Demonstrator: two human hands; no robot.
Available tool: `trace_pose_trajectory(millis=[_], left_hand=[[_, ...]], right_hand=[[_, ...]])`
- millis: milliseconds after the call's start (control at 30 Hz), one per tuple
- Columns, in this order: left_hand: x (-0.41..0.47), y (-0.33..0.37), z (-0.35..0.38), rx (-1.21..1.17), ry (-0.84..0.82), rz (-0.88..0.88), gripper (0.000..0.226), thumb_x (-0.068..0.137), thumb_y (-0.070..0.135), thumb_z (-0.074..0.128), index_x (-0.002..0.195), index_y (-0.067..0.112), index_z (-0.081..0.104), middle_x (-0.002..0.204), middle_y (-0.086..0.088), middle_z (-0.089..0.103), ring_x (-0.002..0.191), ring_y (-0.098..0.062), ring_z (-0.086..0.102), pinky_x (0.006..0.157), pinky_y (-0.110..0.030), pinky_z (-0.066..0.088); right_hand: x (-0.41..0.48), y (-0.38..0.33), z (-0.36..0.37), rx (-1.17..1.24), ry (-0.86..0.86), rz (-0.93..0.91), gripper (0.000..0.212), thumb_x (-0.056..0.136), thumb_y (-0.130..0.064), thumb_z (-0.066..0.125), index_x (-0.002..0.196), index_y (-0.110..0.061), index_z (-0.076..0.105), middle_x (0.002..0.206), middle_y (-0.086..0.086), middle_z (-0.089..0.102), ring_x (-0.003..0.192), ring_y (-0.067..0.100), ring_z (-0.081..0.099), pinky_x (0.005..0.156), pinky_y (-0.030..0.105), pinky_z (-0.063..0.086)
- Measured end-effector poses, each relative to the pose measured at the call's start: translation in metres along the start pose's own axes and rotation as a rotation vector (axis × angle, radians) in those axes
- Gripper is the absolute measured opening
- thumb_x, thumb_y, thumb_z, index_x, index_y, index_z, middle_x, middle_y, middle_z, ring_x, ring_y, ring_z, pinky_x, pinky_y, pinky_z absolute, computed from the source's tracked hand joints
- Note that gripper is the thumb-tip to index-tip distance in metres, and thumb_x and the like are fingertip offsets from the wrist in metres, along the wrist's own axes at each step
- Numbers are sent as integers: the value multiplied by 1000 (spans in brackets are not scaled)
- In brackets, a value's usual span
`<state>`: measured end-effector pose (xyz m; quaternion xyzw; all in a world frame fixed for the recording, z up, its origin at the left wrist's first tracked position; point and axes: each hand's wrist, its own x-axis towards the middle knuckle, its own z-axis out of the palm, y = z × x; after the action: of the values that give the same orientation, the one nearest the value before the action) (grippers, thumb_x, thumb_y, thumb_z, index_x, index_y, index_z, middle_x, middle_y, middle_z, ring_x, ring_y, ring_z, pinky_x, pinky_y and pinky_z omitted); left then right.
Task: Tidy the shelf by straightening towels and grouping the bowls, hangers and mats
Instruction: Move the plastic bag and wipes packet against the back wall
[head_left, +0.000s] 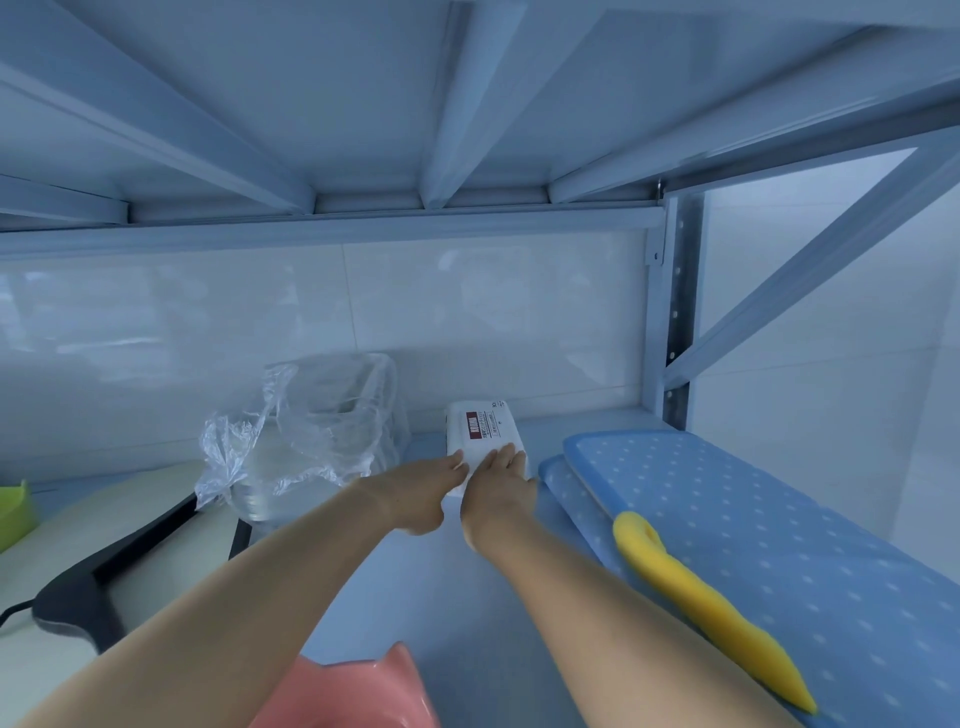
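Shelf (441, 577); hands (415, 493) (498, 488) on white pack (485, 423)

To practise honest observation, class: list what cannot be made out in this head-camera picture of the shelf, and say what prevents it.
Head view:
Print on the white pack: too small; the right hand covers its near end.
Contents of the clear plastic bag: crumpled film blurs them.
Pink bowl: cut by the bottom edge.
Green container: cut by the left edge.
Lower blue mat: mostly under the upper mat.
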<state>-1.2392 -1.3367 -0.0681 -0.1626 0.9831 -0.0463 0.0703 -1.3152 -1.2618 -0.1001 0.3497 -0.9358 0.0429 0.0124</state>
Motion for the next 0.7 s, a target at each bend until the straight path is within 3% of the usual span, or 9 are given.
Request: trace_pose_trajectory(millis=[100, 233, 367, 533, 700], left_hand=[[-1, 2, -2, -1, -11, -9, 73, 89, -3, 35, 150, 20, 3, 158, 7, -7, 142, -18, 20, 109, -26, 28], [1, 11, -4, 85, -21, -46, 79, 85, -7, 38, 150, 19, 0, 157, 6, -11, 129, -24, 40, 83, -27, 39], [4, 11, -4, 174, -29, -99, 78, 86, -5, 40, 150, 13, 0, 156, 3, -16, 115, -25, 52, 71, -30, 40], [9, 6, -3, 172, -16, -110, 80, 86, -5, 40, 150, 16, -2, 156, 9, -17, 118, -22, 50, 71, -29, 41], [11, -3, 4, 142, 25, -93, 81, 87, -2, 41, 150, 21, -3, 155, 12, -17, 135, -18, 33, 84, -30, 45]], right_hand=[[4, 5, -5, -17, -35, -1, 80, 94, -19, 49, 145, 3, -9, 156, 18, -10, 144, 31, -6, 113, 41, 22], [11, 14, -15, 26, -87, -23, 87, 90, -20, 55, 146, 0, -10, 156, 11, -12, 145, 25, -6, 111, 43, 25], [12, 20, -7, 1, -61, -75, 93, 87, -17, 58, 147, -4, -13, 156, 10, -14, 145, 23, -8, 110, 43, 29], [15, 23, 0, 16, -46, -95, 91, 88, -14, 54, 147, -8, -15, 155, 7, -20, 144, 21, -11, 110, 41, 30], [22, 29, -7, 48, -74, -117, 85, 89, -13, 49, 148, -12, -13, 156, 1, -19, 145, 17, -9, 108, 39, 30]])
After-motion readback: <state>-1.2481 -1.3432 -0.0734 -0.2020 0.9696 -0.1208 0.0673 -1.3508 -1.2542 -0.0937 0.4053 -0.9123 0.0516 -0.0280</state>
